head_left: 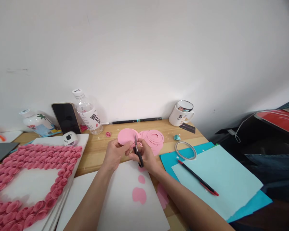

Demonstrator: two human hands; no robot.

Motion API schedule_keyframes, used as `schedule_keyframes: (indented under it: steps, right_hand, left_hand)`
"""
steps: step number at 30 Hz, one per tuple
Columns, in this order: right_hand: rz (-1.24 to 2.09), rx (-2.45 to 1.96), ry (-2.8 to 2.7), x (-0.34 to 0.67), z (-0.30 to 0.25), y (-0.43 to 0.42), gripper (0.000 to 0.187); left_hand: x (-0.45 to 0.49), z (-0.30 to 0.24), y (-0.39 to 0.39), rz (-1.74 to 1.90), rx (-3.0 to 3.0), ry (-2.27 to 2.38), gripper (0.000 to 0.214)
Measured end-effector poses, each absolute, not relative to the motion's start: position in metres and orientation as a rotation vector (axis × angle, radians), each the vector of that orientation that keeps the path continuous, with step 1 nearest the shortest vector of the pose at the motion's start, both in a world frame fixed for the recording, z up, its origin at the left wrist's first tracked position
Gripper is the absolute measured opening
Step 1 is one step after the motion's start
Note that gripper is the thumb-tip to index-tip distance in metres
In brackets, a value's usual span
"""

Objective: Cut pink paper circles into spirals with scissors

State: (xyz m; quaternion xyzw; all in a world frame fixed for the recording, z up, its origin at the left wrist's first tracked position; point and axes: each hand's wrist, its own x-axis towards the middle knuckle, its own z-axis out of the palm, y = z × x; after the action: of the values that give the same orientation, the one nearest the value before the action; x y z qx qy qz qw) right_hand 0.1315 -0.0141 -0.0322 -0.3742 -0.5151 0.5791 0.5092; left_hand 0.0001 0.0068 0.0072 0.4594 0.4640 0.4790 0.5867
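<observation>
My left hand [117, 152] pinches the lower edge of a round pink paper disc [126, 136], which stands out above the fingers. In my right hand [145, 154] is a pair of scissors [138, 155] with black handles; the blades point up and lie at the disc's right edge. Just behind my right hand a pile of pink paper rings [156, 137] rests on the wooden table. Below both hands lies a white board [125, 199], with a few pink paper scraps [139, 195] on it.
At left, a white board carries rows of pink paper roses [55, 191]. A phone [66, 117], a clear bottle [88, 114] and a mug [180, 114] stand along the wall. To the right are light blue sheets [231, 179], a pen [197, 177] and a tape roll [186, 150].
</observation>
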Motion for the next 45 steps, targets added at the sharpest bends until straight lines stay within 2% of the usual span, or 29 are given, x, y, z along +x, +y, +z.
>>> schedule_keyframes:
  steps: [17, 45]
  right_hand:
    - [1.429, -0.882, -1.189, 0.132, -0.032, -0.014, 0.062]
    - [1.391, -0.995, -1.224, 0.131, -0.036, -0.014, 0.052]
  left_hand:
    - [-0.002, 0.011, 0.007, 1.105, 1.164, 1.108, 0.031]
    - [-0.001, 0.017, 0.007, 1.172, 1.016, 0.995, 0.020]
